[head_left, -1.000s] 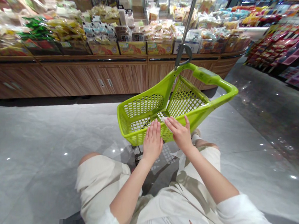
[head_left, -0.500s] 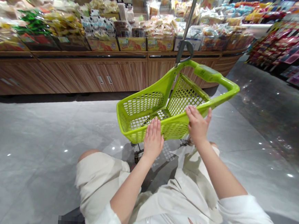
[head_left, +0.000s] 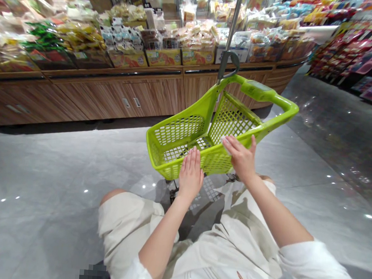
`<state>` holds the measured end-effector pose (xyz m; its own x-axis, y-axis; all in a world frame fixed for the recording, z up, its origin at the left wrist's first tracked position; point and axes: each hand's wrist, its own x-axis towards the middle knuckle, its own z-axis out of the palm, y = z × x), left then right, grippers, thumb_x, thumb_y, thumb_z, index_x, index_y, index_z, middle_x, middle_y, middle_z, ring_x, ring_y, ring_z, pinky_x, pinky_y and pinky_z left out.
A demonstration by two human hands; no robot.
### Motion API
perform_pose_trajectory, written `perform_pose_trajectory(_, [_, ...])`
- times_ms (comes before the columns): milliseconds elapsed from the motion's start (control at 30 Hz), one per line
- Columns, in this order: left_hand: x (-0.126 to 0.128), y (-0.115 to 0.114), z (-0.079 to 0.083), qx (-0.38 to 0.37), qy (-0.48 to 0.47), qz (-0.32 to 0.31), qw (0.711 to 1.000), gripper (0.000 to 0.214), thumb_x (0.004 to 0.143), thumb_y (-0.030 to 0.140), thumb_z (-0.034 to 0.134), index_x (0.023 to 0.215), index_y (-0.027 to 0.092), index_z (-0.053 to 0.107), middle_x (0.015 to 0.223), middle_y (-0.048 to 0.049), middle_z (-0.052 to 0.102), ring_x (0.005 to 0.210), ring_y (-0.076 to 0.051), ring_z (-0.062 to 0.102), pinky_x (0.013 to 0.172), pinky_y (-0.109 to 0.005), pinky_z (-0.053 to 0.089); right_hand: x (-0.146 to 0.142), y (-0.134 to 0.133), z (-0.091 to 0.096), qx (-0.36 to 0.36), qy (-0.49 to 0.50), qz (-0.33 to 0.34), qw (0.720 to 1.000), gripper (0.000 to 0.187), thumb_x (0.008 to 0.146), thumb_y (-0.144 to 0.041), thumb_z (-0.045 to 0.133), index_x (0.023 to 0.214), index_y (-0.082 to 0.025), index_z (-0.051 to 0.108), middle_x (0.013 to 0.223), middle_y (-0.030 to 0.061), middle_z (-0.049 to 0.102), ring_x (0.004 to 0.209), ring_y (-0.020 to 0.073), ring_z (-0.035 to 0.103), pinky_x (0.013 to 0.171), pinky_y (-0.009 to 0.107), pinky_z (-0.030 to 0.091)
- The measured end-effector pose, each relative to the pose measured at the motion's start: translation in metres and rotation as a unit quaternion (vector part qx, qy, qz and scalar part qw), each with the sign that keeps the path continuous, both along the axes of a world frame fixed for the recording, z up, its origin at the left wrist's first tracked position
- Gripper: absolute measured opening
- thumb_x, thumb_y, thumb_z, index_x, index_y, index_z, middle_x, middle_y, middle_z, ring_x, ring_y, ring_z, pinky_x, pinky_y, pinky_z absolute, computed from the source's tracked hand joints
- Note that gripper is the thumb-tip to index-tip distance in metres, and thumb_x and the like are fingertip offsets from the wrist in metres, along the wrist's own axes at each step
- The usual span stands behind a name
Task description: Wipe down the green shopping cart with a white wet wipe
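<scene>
A lime green plastic shopping cart (head_left: 176, 134) stands on the grey floor in front of me, its basket holding nothing. My left hand (head_left: 190, 174) lies flat against the near rim of the basket, fingers straight and together. My right hand (head_left: 241, 156) rests on the right side rim, fingers stretched out over the edge and thumb up. The cart's green push handle (head_left: 266, 96) rises at the far right. A grey pole with a hook (head_left: 229, 52) stands up from the cart's back.
A wooden display counter (head_left: 118, 97) with drawers runs across the back, piled with packaged snacks (head_left: 129, 40). More shelves of bright packets (head_left: 366, 55) line the aisle at the right. My knees in pale shorts (head_left: 124, 220) are bent below the cart.
My right hand slid from beside the left hand up along the cart's right rim, then shifted slightly back left. The left hand has stayed on the near rim.
</scene>
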<state>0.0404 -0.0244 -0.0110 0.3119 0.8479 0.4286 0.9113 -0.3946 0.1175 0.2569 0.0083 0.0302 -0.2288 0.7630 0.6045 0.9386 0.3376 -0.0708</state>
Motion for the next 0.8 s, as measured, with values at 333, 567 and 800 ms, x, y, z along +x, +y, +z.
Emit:
perform_pose_trajectory(333, [0.005,-0.001,-0.003,-0.009,-0.027,0.001,1.0,0.083,0.089,0.024,0.049,0.158,0.007,0.005,0.166,-0.0153,0.014,0.154,-0.026,0.009,0.125,-0.046,0.019,0.027,0.009,0.013,0.03,0.04,-0.095,0.994,0.065,0.08,-0.003,0.042,0.139,-0.027,0.054,0.143,0.0089,0.058,0.135,0.0254,0.051,0.119,0.065,0.003])
perform_pose_trajectory(567, [0.003,-0.001,-0.003,-0.016,-0.009,0.003,1.0,0.083,0.086,0.022,0.052,0.156,0.002,0.013,0.166,-0.0177,0.016,0.154,-0.026,0.007,0.126,-0.044,0.017,-0.087,-0.02,-0.024,-0.038,0.049,0.05,0.997,0.065,0.082,-0.002,0.04,0.142,-0.024,0.051,0.149,0.0073,0.051,0.138,0.0194,0.048,0.123,0.053,0.007])
perform_pose_trajectory(800, [0.001,-0.001,-0.001,-0.006,-0.007,-0.004,1.0,0.083,0.089,0.023,0.049,0.157,0.006,0.006,0.166,-0.0161,0.016,0.154,-0.027,0.011,0.124,-0.046,0.021,-0.041,-0.011,-0.014,-0.027,-0.003,0.075,0.997,0.065,0.085,-0.001,0.04,0.142,-0.031,0.05,0.146,0.0044,0.055,0.133,0.0197,0.054,0.123,0.056,0.003])
